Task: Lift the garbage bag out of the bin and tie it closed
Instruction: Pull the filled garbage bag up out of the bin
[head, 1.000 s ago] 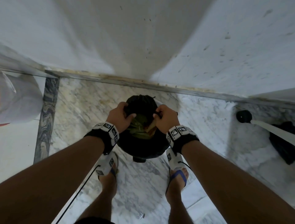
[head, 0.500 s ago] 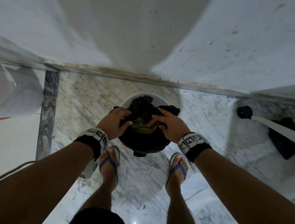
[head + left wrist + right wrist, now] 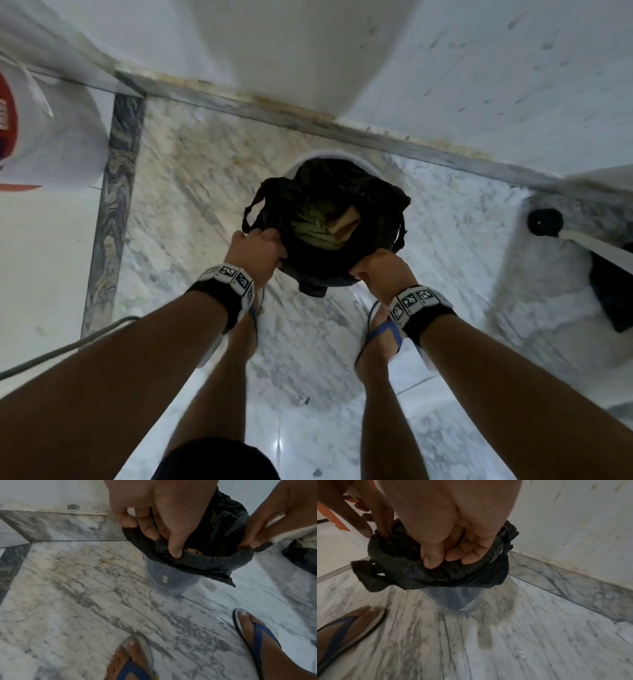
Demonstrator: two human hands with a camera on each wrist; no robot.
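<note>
**Marble corner, bag at the rim**

Marble floor (image 3: 191,192) meets a white wall. Thin black plastic garbage bag (image 3: 373,192) sits in the pale round bin (image 3: 171,582); left hand (image 3: 255,255) and right hand (image 3: 380,270) fingers clamp its rolled edge. Soft, slippery, probably light: gather the loose rim.

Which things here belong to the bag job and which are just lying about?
Job: black garbage bag, translucent bin, left hand, right hand.
Lying about: white sack with red print, second black bag, grey cable.
</note>
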